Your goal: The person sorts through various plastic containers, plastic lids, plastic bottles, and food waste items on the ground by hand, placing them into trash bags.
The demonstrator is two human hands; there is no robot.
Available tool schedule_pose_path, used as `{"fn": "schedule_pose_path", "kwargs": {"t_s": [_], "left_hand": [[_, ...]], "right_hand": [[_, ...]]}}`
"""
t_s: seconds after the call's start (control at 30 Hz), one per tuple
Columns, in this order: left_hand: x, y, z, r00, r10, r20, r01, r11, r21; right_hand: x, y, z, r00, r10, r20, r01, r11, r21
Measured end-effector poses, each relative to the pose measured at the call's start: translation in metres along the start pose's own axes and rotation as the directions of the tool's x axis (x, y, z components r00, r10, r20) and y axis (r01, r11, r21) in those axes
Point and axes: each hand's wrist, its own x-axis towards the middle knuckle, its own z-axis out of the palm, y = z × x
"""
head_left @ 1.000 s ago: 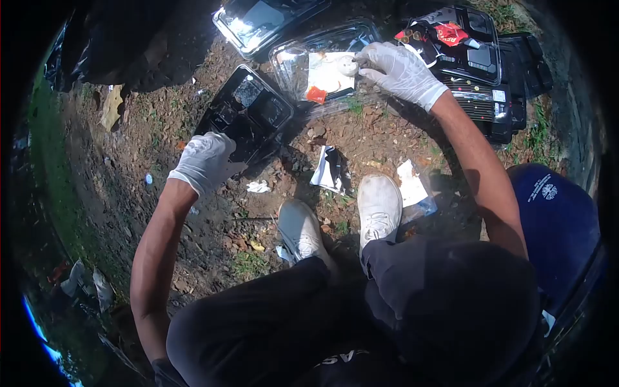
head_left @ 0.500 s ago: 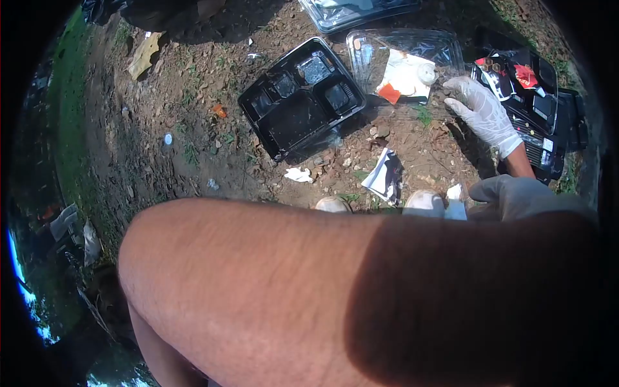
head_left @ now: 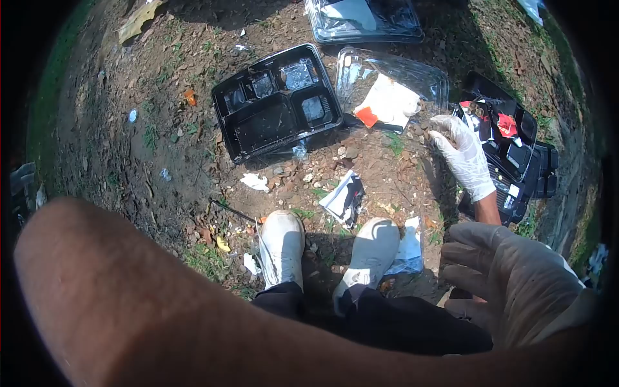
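Note:
My right hand point(head_left: 463, 158), in a white glove, reaches over the ground with thumb and fingers curved apart and nothing visible between them. Close to its fingertips lies crumpled white paper point(head_left: 392, 100) with an orange scrap point(head_left: 367, 117), beside a clear plastic lid point(head_left: 429, 76). Black trays point(head_left: 516, 155) with red and white litter are stacked to its right. My left hand point(head_left: 509, 274), in a soiled pale glove, hangs at lower right with its fingers stretched out. Its forearm crosses the bottom of the view.
A black compartment tray point(head_left: 261, 126) lies on the dirt, and a clear-lidded container point(head_left: 364, 22) sits behind it. A torn printed wrapper point(head_left: 345, 198) and white scraps point(head_left: 255, 182) lie ahead of my white shoes point(head_left: 371, 248). A dry leaf point(head_left: 138, 22) is at upper left.
The view has shifted, showing both shoes and my legs. My left forearm sits lower and its gloved hand is more visible. My right hand stays near the paper, with its fingers apart.

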Motion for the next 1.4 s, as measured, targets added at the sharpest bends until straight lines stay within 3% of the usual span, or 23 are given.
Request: {"fn": "schedule_pose_path", "kwargs": {"t_s": [0.07, 0.1, 0.23, 0.37, 0.47, 0.5, 0.6, 0.7, 0.8, 0.93, 0.97, 1.0, 1.03, 1.1, 1.13, 1.17, 1.2, 1.23, 1.3, 1.37, 1.4], "left_hand": [[0.002, -0.002, 0.001, 1.0, -0.01, 0.0, 0.01, 1.0, 0.025], [0.001, 0.0, -0.001, 1.0, -0.012, 0.013, 0.011, 0.999, 0.045], [0.002, 0.0, -0.003, 0.998, -0.023, 0.065, 0.02, 0.999, 0.048], [0.006, 0.003, -0.004, 0.995, -0.024, 0.094, 0.018, 0.998, 0.055], [0.007, 0.005, -0.002, 0.995, -0.045, 0.085, 0.041, 0.998, 0.048], [0.008, 0.003, -0.002, 0.996, -0.053, 0.075, 0.051, 0.998, 0.03], [0.008, 0.003, -0.002, 0.998, -0.051, 0.044, 0.051, 0.999, 0.006], [0.008, 0.0, -0.004, 0.999, -0.018, 0.027, 0.017, 1.0, 0.015], [0.011, 0.002, -0.006, 0.998, 0.024, 0.061, -0.024, 1.0, 0.011], [0.01, 0.007, -0.009, 0.996, 0.081, 0.029, -0.078, 0.993, -0.087], [0.012, 0.003, -0.01, 0.997, 0.073, 0.014, -0.071, 0.994, -0.084], [0.01, -0.002, -0.014, 0.999, 0.051, -0.01, -0.052, 0.996, -0.078], [0.01, -0.01, -0.017, 0.999, 0.028, -0.043, -0.031, 0.996, -0.087], [0.013, -0.031, -0.022, 0.984, -0.05, -0.172, 0.03, 0.993, -0.117], [0.017, -0.042, -0.025, 0.973, -0.112, -0.203, 0.085, 0.987, -0.136], [0.022, -0.054, -0.03, 0.965, -0.216, -0.152, 0.193, 0.969, -0.153], [0.039, -0.068, -0.039, 0.923, -0.376, 0.084, 0.383, 0.92, -0.083], [0.055, -0.082, -0.048, 0.804, -0.505, 0.313, 0.512, 0.856, 0.067], [0.042, -0.106, -0.05, 0.77, -0.603, 0.208, 0.592, 0.797, 0.121], [0.031, -0.125, -0.045, 0.761, -0.649, 0.029, 0.636, 0.753, 0.168], [0.028, -0.134, -0.046, 0.743, -0.669, 0.028, 0.65, 0.73, 0.213]], "right_hand": [[-0.002, 0.006, 0.003, 1.0, 0.028, -0.01, -0.027, 0.998, 0.06], [-0.002, 0.011, 0.0, 0.995, -0.093, -0.04, 0.088, 0.989, -0.116], [-0.005, 0.015, 0.001, 0.999, 0.037, -0.034, -0.035, 0.998, 0.046], [-0.014, 0.015, -0.007, 1.0, -0.003, -0.016, 0.001, 0.992, -0.127], [-0.006, 0.006, -0.006, 0.995, 0.096, -0.028, -0.092, 0.99, 0.11], [-0.005, 0.009, -0.004, 0.997, 0.045, -0.06, -0.046, 0.999, -0.009], [-0.001, 0.007, 0.003, 0.997, 0.049, -0.059, -0.046, 0.997, 0.055], [-0.003, 0.014, 0.0, 1.0, 0.016, -0.012, -0.016, 1.0, -0.019], [-0.003, 0.02, 0.005, 0.994, 0.107, -0.004, -0.105, 0.985, 0.133], [-0.016, 0.018, 0.004, 0.996, 0.087, 0.016, -0.088, 0.992, 0.086], [-0.008, 0.022, 0.001, 0.999, 0.024, -0.028, -0.025, 0.999, -0.027], [-0.002, 0.024, 0.001, 0.997, -0.04, -0.058, 0.032, 0.991, -0.132], [0.0, 0.025, 0.004, 1.0, 0.013, -0.024, -0.012, 0.999, 0.039], [0.0, 0.028, 0.009, 0.996, 0.076, -0.037, -0.069, 0.985, 0.159], [0.0, 0.022, 0.005, 0.998, 0.041, -0.043, -0.036, 0.992, 0.118], [-0.002, 0.019, 0.003, 0.998, 0.036, -0.042, -0.031, 0.992, 0.123], [-0.003, 0.017, 0.001, 0.998, 0.045, -0.043, -0.042, 0.996, 0.079], [-0.002, 0.017, -0.001, 0.998, 0.051, -0.042, -0.05, 0.998, 0.036], [-0.002, 0.03, 0.004, 0.994, 0.1, -0.051, -0.093, 0.988, 0.121], [-0.001, 0.029, 0.003, 0.995, 0.072, -0.071, -0.067, 0.995, 0.067], [-0.001, 0.036, 0.006, 0.995, 0.071, -0.072, -0.063, 0.992, 0.114]]}}
